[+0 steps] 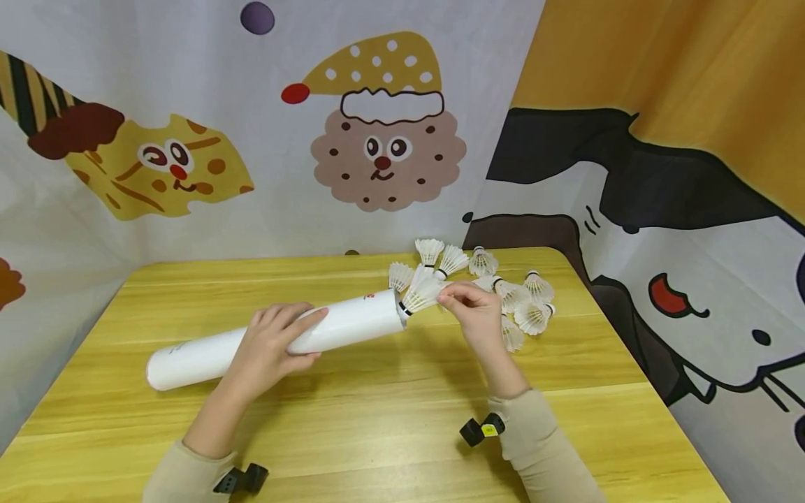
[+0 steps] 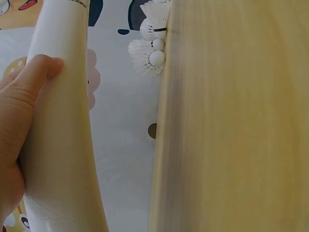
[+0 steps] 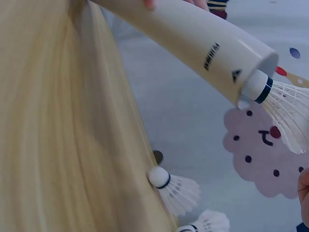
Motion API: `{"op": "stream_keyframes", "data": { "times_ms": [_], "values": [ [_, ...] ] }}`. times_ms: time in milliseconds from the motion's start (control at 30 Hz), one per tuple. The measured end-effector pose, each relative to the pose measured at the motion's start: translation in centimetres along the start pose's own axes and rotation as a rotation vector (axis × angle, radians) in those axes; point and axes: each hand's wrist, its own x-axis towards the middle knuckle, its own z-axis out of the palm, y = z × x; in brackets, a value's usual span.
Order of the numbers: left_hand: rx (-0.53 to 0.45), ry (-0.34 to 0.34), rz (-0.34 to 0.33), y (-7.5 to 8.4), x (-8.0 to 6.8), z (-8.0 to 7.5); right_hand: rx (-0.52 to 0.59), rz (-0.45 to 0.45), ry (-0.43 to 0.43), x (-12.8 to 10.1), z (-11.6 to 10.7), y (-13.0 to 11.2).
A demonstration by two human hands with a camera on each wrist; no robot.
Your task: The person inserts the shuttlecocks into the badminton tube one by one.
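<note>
A long white shuttlecock tube (image 1: 352, 323) lies slantwise in my left hand (image 1: 270, 346), its mouth facing right. In the left wrist view the thumb and palm of that hand (image 2: 21, 106) wrap the tube's side. My right hand (image 1: 474, 311) pinches the feather edge of a white shuttlecock (image 1: 424, 292) between thumb and fingertips. The right wrist view has this shuttlecock (image 3: 289, 108) with its cork just inside the tube's mouth and its feathers outside. How many shuttlecocks are deeper in the tube is hidden.
Several loose shuttlecocks (image 1: 533, 318) lie on the wooden table (image 1: 377, 419), at its back and to the right of the tube mouth, some touching each other. Behind the table hangs a printed cloth (image 1: 189, 70). Both wrists carry small black cameras (image 1: 481, 429).
</note>
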Motion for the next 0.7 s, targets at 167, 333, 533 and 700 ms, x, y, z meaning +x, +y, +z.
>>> {"op": "stream_keyframes", "data": {
  "times_ms": [167,333,533,700],
  "values": [
    [-0.005,-0.015,-0.008,0.1,0.0,0.0,0.029,-0.031,-0.029,-0.5,0.8,0.3],
    [-0.007,-0.017,-0.011,0.1,0.0,-0.1,0.055,-0.039,-0.032,-0.9,1.7,0.6],
    [-0.01,-0.012,-0.007,0.2,0.0,0.0,0.011,0.017,-0.041,-1.5,2.2,0.8],
    [0.006,0.001,0.001,0.1,-0.1,-0.1,-0.011,0.093,-0.054,-1.7,2.6,0.6]
  ]
}}
